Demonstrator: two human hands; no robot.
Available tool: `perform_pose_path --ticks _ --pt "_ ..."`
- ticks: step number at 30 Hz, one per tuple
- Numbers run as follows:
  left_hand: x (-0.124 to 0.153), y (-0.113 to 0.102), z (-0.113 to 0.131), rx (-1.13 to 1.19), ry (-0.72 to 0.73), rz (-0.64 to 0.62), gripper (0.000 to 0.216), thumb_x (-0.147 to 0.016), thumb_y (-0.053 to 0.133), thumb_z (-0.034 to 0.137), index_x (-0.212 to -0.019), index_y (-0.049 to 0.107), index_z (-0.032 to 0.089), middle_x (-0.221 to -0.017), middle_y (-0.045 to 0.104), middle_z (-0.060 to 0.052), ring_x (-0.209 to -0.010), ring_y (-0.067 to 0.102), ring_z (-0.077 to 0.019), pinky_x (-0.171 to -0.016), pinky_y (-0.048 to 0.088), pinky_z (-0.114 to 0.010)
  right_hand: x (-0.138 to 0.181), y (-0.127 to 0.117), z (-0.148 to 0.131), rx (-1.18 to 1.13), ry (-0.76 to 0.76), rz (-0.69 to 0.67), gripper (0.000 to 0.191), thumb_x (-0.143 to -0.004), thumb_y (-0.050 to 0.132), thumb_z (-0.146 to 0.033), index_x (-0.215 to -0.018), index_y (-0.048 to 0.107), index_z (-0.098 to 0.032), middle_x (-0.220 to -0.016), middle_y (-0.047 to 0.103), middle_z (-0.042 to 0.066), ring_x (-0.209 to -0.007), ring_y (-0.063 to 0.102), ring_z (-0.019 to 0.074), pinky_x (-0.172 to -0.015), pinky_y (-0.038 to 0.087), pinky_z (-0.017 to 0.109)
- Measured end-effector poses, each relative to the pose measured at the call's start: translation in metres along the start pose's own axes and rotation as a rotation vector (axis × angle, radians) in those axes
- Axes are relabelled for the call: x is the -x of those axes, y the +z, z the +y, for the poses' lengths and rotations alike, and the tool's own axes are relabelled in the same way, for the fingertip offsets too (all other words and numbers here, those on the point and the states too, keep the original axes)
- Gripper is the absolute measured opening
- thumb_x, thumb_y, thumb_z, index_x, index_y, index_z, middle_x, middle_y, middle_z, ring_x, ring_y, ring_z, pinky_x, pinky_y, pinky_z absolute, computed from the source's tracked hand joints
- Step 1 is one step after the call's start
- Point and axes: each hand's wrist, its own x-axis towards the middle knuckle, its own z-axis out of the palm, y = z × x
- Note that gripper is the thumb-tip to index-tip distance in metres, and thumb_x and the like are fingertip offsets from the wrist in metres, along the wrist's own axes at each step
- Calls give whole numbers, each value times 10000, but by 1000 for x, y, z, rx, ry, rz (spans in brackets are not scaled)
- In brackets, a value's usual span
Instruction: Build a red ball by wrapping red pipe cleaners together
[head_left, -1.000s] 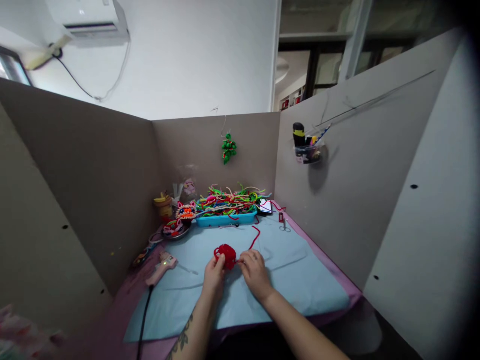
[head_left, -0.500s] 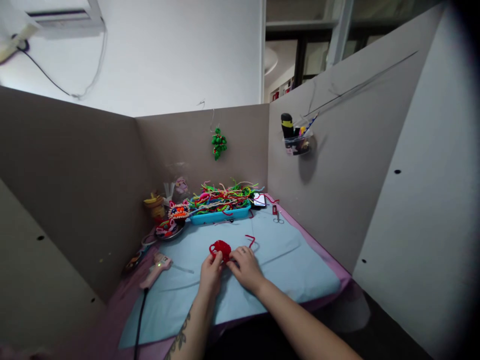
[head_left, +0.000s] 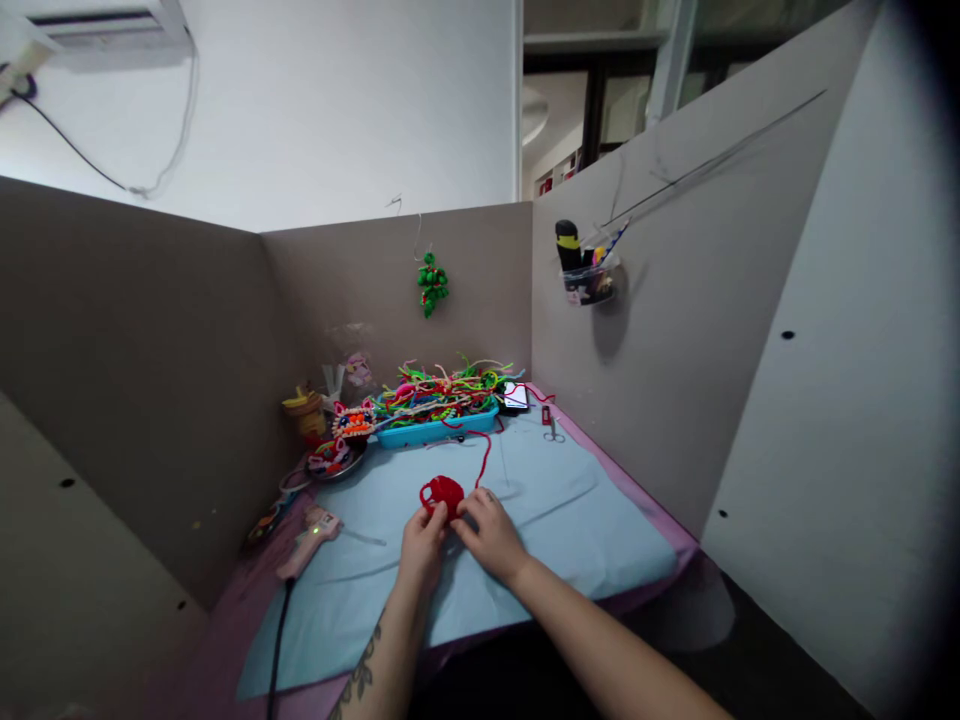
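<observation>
My left hand (head_left: pixel 421 545) and my right hand (head_left: pixel 491 532) meet over the light blue mat (head_left: pixel 585 520), both closed on a red pipe-cleaner bundle (head_left: pixel 442 493). A loose red strand (head_left: pixel 484 455) rises from the bundle by my right fingers and curves up and back toward the tray. My left fingers pinch the bundle's near left side; my right fingers pinch its right side where the strand leaves it.
A blue tray (head_left: pixel 439 430) heaped with coloured pipe cleaners stands at the back. A glue gun (head_left: pixel 309 527) with its cord lies at the left. Small scissors (head_left: pixel 550 424) and a phone (head_left: pixel 514 396) lie at the back right. Cardboard walls (head_left: pixel 150 330) enclose the desk.
The loose red strand has swung from a short hook beside my right hand to a long arc reaching toward the tray. Both hands stay on the bundle.
</observation>
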Motion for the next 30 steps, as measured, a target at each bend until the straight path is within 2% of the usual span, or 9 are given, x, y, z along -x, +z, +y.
perform_pose_path --ticks 6,10,16,23,30 --pt "0 0 -1 -43 36 -8 356 -627 787 422 -792 713 116 -791 718 -93 -721 648 -182 -719 487 -295 -1 0 0 14 -13 4 123 -765 560 -98 -752 527 -216 -865 565 37 -906 509 218 -822 430 351" --pt "-3 -4 -4 -117 108 27 332 -676 751 433 -790 712 124 -741 702 -62 -680 620 -154 -690 467 -269 1 4 3 -6 -22 -23 90 -819 498 -137 -770 509 -213 -765 574 14 -787 531 191 -767 421 321" --pt "-2 -3 -4 -67 81 18 353 -669 760 432 -827 721 119 -766 717 -74 -692 633 -161 -707 474 -283 1 6 9 -203 207 -25 97 -859 449 -207 -774 495 -222 -661 551 -28 -600 527 149 -571 381 241" --pt "3 5 4 112 -60 -42 367 -633 802 385 -870 718 117 -889 742 -107 -821 676 -202 -799 503 -316 -6 6 11 -424 360 -13 124 -803 496 -281 -711 525 -203 -584 501 -48 -536 475 124 -527 341 226" --pt "4 6 5 151 -73 -41 389 -624 812 357 -930 714 138 -949 738 -104 -848 680 -203 -798 504 -306 -9 8 15 -667 468 -20 147 -712 564 -322 -659 553 -185 -542 475 -54 -494 407 104 -505 309 227"
